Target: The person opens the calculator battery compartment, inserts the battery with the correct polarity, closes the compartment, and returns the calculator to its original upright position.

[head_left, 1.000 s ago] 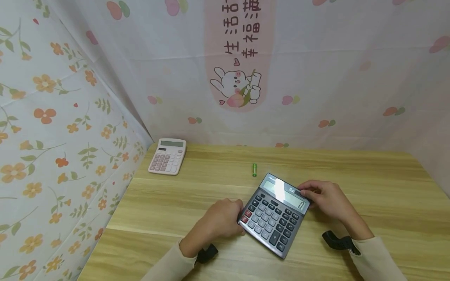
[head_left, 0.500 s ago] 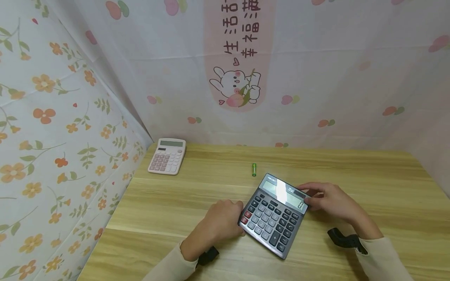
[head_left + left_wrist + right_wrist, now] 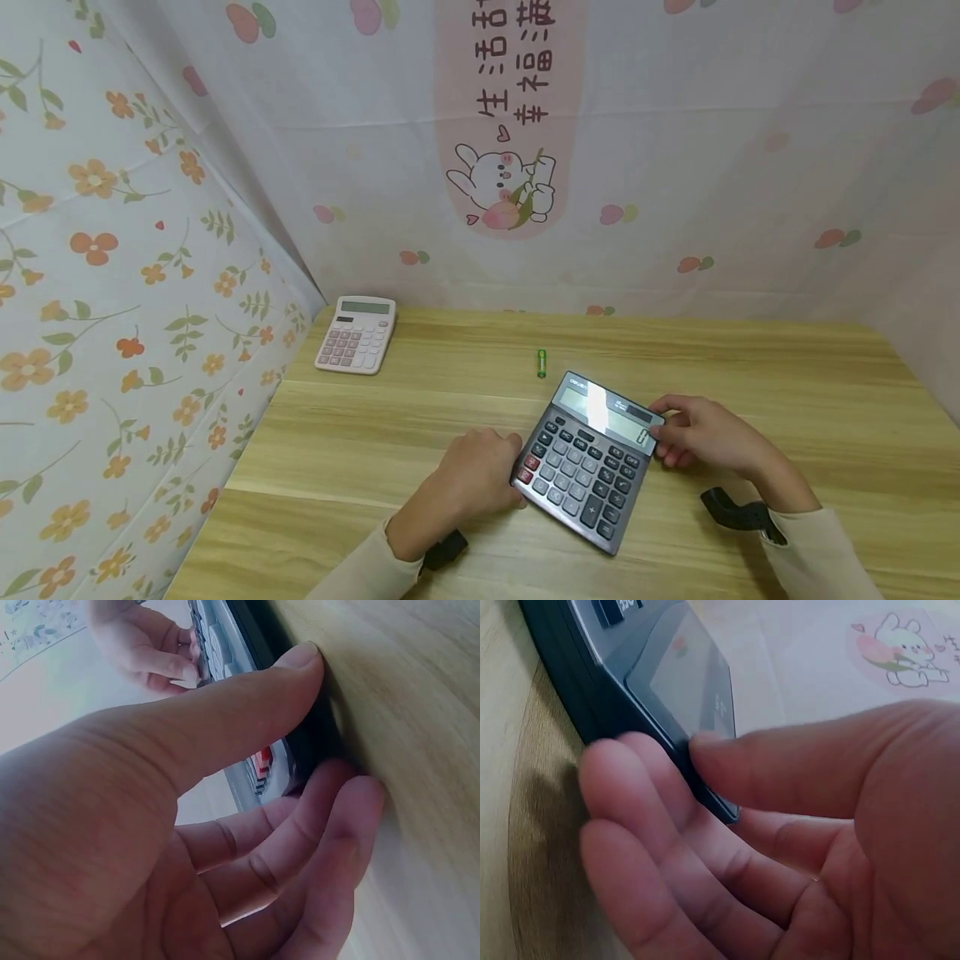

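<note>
A dark grey desk calculator (image 3: pixel 573 479) with a tilted display panel lies at an angle on the wooden table, a zero on its screen. My left hand (image 3: pixel 480 473) holds its left side. In the left wrist view the thumb (image 3: pixel 255 705) lies along the casing and the curled fingers (image 3: pixel 262 862) sit at the corner by the red keys. With my right hand (image 3: pixel 708 437) I pinch the display's right corner; in the right wrist view the thumb (image 3: pixel 772 765) is on the front face and the fingers (image 3: pixel 630 802) are behind and below the edge.
A green battery (image 3: pixel 542 363) stands or lies just beyond the calculator. At the back left corner of the wooden table (image 3: pixel 787 367) is a pink-and-white calculator (image 3: pixel 356 335). Printed cloth (image 3: pixel 675 167) hangs behind and at the left. Black wrist straps (image 3: pixel 733 510) show at both sleeves.
My right hand has slid right along the display's top edge to its corner. The grey calculator has shifted very slightly to the right. My left hand keeps its hold.
</note>
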`<state>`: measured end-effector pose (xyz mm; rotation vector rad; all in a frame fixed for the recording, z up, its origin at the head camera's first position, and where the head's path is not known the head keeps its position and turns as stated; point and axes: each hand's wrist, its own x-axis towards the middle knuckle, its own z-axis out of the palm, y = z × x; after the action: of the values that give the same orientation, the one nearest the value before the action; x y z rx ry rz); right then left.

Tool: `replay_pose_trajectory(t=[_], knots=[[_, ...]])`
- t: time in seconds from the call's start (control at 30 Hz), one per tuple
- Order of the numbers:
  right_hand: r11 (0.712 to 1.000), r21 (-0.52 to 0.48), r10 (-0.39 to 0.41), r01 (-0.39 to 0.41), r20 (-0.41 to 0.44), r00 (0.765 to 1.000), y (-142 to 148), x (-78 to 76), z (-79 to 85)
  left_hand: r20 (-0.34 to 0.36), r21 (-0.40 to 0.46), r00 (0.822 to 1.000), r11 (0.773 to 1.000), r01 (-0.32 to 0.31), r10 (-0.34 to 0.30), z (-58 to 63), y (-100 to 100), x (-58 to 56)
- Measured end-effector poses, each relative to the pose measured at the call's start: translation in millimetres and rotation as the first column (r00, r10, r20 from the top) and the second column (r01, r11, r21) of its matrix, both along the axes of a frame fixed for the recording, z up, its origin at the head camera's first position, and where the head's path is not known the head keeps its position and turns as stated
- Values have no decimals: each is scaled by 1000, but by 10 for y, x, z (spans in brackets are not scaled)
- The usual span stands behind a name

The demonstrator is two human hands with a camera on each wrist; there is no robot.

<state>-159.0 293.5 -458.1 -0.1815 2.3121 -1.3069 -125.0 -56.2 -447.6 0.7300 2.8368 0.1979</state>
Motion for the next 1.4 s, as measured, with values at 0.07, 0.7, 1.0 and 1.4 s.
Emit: replay_pose_trajectory(t=[0.07,0.7,1.0,1.4], knots=[[1000,5,-5,5,-18,1000,6,-2,-5,0,7,1000,1000,10,-10,5,4,5],[996,66,-57,66,-136,989,-3,7,5,52,103,998,995,17,-23,-65,123,47],[989,137,-41,58,-124,991,-71,4,70,152,289,988,957,-11,-34,-69,119,61],[990,127,-40,56,-124,992,-78,17,69,169,342,986,938,-57,-1,-120,155,71]])
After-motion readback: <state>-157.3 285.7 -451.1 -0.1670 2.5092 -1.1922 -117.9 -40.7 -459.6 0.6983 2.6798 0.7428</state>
